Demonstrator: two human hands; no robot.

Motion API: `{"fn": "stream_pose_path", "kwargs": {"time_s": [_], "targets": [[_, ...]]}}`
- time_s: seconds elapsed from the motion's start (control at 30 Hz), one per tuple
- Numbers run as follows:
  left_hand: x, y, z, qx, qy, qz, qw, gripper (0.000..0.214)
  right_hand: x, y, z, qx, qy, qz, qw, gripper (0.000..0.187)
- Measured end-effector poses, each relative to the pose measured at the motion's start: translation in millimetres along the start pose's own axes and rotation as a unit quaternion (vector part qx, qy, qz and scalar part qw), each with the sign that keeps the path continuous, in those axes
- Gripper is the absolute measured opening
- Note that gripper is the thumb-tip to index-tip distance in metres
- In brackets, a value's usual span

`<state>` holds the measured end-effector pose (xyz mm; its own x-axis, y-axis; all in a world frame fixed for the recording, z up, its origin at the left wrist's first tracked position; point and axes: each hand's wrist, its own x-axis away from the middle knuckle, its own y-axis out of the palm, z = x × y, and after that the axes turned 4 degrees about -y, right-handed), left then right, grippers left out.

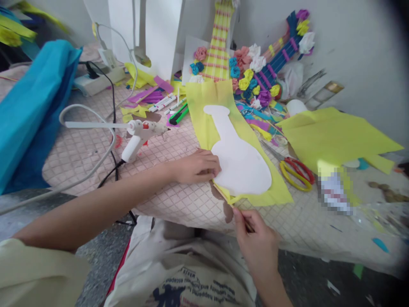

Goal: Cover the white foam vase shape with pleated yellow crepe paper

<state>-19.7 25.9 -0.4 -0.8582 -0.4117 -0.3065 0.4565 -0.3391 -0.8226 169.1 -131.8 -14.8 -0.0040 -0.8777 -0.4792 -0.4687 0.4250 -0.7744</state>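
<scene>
A white guitar-shaped cutout (243, 164) lies flat on a sheet of yellow crepe paper (277, 192), whose lower left edge is creased. At the cutout's left edge, my left hand (200, 167) is closed, its curled fingertips pressing the cutout and the paper. Below the paper, my right hand (257, 234) pinches a thin brown stick (248, 227). The stick's far end reaches the paper's lower edge, where the yellow fold partly hides it. Left of the paper, a white hot glue gun (136, 138) rests on the quilted tablecloth (172, 147).
Scissors with red and yellow handles (297, 174) lie right of the paper. A green cutter (179, 114) is behind it, near purple scraps. Two decorated paper guitars (220, 47) lean at the wall. Cables (110, 149) cross the left side; another yellow sheet (338, 132) lies right.
</scene>
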Motion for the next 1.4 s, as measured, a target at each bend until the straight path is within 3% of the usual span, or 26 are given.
{"fn": "stream_pose_path", "kwargs": {"time_s": [0.07, 0.27, 0.43, 0.63, 0.8, 1.0, 1.17, 1.4], "targets": [[0.7, -0.5, 0.1, -0.004, -0.001, 0.002, 1.000, 0.012, 0.5, 0.3, 0.6, 0.007, -0.003, 0.005, 1.000, 0.022], [1.2, 2.3, -2.6, -0.025, 0.023, 0.045, 0.998, 0.045, -3.3, -6.3, 9.0, -0.103, 0.055, -0.064, 0.991, 0.018], [-3.5, 6.7, -10.3, -0.121, 0.030, 0.120, 0.985, 0.024, -4.6, -14.0, 9.8, -0.149, 0.100, -0.038, 0.983, 0.019], [-9.0, 1.6, -13.6, -0.164, 0.073, 0.058, 0.982, 0.024, 4.1, -18.6, 16.2, -0.141, 0.085, -0.023, 0.986, 0.018], [-18.2, -5.3, -12.0, -0.190, 0.169, 0.015, 0.967, 0.023, 15.1, -20.4, 24.2, -0.119, 0.051, -0.016, 0.991, 0.017], [-28.5, -10.0, 2.5, -0.198, 0.185, 0.140, 0.952, 0.013, 16.3, -31.0, 22.0, -0.131, 0.018, 0.033, 0.991, 0.007], [-38.5, -7.1, 5.9, -0.200, 0.195, 0.237, 0.931, 0.024, -2.6, -49.7, 17.1, -0.101, -0.016, 0.079, 0.992, 0.005], [-38.2, 0.1, 1.0, -0.184, 0.161, 0.265, 0.933, 0.031, -22.7, -55.8, 10.2, -0.056, -0.012, 0.066, 0.996, 0.013]]}}
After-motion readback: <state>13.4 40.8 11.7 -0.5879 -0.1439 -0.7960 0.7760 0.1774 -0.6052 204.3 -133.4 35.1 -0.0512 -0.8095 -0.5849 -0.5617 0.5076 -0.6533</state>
